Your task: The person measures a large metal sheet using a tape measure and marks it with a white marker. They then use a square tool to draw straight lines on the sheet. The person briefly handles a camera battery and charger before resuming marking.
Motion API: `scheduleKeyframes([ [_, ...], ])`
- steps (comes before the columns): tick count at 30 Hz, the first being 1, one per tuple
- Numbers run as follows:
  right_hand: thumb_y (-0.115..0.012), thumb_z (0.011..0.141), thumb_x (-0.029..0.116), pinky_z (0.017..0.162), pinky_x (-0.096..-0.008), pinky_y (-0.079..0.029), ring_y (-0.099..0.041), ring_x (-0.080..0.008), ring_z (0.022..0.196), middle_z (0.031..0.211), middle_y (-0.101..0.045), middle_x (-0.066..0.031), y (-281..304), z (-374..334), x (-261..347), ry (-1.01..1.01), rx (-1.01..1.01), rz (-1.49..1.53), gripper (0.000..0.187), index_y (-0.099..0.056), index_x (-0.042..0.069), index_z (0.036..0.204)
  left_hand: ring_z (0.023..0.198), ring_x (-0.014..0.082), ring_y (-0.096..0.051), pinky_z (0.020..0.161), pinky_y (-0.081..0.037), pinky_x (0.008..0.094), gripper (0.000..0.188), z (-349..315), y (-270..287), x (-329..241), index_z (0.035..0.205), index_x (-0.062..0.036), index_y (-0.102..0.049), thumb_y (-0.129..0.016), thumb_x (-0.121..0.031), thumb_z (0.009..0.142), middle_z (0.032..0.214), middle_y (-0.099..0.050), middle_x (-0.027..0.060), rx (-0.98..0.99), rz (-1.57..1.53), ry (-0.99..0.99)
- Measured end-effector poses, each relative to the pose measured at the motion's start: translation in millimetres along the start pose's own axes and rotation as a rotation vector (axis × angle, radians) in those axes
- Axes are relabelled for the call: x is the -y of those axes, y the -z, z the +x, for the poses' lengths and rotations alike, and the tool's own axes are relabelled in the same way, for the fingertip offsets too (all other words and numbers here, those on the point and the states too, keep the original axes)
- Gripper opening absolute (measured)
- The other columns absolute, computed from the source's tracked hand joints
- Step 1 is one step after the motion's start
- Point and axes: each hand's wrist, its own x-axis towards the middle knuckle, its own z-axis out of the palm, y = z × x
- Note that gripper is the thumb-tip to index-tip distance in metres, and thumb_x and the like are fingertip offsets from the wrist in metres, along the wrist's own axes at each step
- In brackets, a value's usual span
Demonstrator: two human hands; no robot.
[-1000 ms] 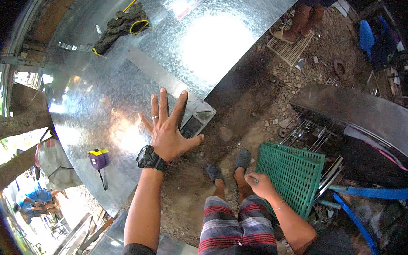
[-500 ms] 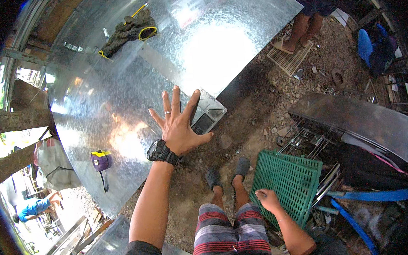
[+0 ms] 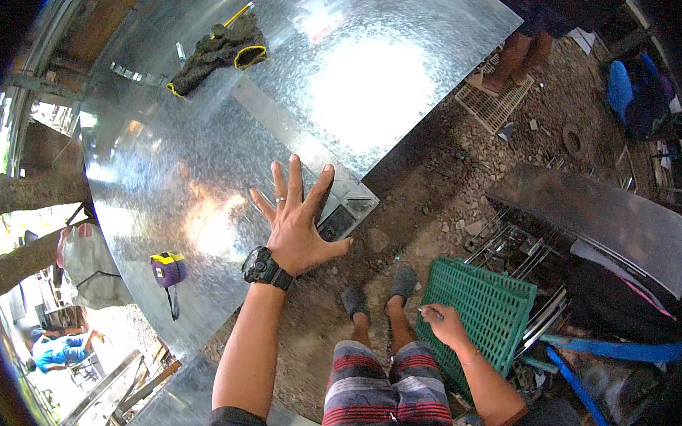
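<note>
My left hand [image 3: 304, 224] is spread with its palm down at the near edge of a shiny sheet of metal [image 3: 211, 135]. It wears a ring and a black wristwatch [image 3: 266, 267]. Beneath and beside its fingers lies a flat metal square [image 3: 273, 118]. The square's long blade runs up the sheet, and its thicker end with dark recesses sits at the edge. Lower right, my right hand [image 3: 446, 327] is closed in front of a green plastic grate, with a small thin item between thumb and fingers; its kind is too small to make out.
A purple and yellow tape measure [image 3: 168, 270] and dark work gloves [image 3: 222, 52] with a yellow pencil [image 3: 238, 15] lie on the sheet. The green grate [image 3: 484, 313] leans by metal scraps and a loose panel [image 3: 591, 217]. Another person's legs [image 3: 515, 58] stand far right.
My right hand has risen slightly and turned, bringing the thin item into view. The left hand stays spread by the square, while the whole view has shifted a little.
</note>
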Motion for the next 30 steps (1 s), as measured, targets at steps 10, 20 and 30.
scheduleKeyframes([
  [10, -0.070, 0.102, 0.012, 0.084, -0.0264, -0.056, -0.070, -0.0102, 0.094, 0.104, -0.078, -0.0063, 40, 31, 128, 0.265, -0.165, 0.480, 0.024, -0.075, -0.004, 0.119, 0.163, 0.0459, 0.004, 0.121, 0.012, 0.0740, 0.126, 1, 7, -10, 0.166, -0.0362, -0.037, -0.093, -0.052, 0.055, 0.178, -0.005, 0.0216, 0.010, 0.002, 0.030],
  [20, -0.067, 0.103, 0.009, 0.086, -0.0294, -0.058, -0.074, -0.0149, 0.099, 0.112, -0.080, -0.0133, 69, 74, 296, 0.735, -0.167, 0.235, 0.025, -0.075, -0.004, 0.123, 0.163, 0.0464, 0.001, 0.121, 0.013, 0.0739, 0.126, 0, 3, -6, 0.166, -0.0398, -0.035, -0.091, -0.055, 0.055, 0.178, -0.007, 0.0206, 0.005, 0.035, 0.031],
  [30, -0.069, 0.098, 0.008, 0.089, -0.0382, -0.060, -0.077, -0.0315, 0.101, 0.112, -0.078, -0.0201, 74, 89, 307, 0.837, -0.101, 0.004, 0.022, -0.076, -0.003, 0.116, 0.163, 0.0463, 0.001, 0.121, 0.012, 0.0753, 0.128, 1, 2, -5, 0.166, -0.0411, -0.034, -0.092, -0.055, 0.053, 0.179, -0.006, 0.0187, 0.009, 0.013, 0.034],
])
